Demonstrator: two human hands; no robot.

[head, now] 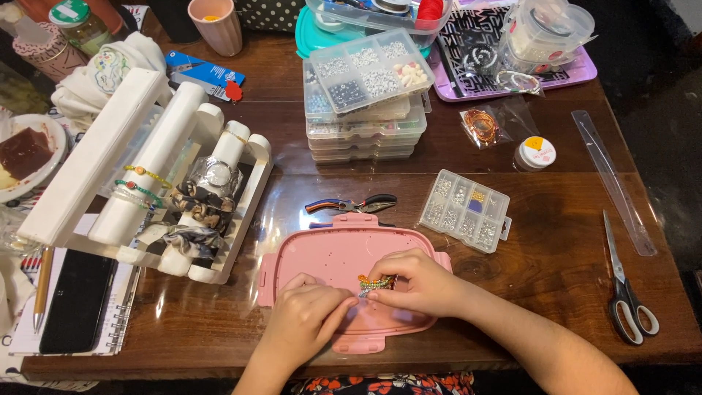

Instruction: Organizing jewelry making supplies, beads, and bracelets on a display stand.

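A pink plastic tray (pixel 322 256) lies on the wooden table in front of me. Over its middle, my left hand (pixel 307 316) and my right hand (pixel 417 281) meet, both pinching a short strand of small multicoloured beads (pixel 374 281). The fingertips of each hand close on one end of the strand. Part of the strand is hidden under my right fingers.
Pliers (pixel 352 205) lie just behind the tray. A small clear bead box (pixel 465 210) sits to the right, stacked bead boxes (pixel 365 95) farther back. A white bracelet stand (pixel 157 175) is at left, a phone on a notebook (pixel 77 300), scissors (pixel 625 289) and a ruler (pixel 613 179) at right.
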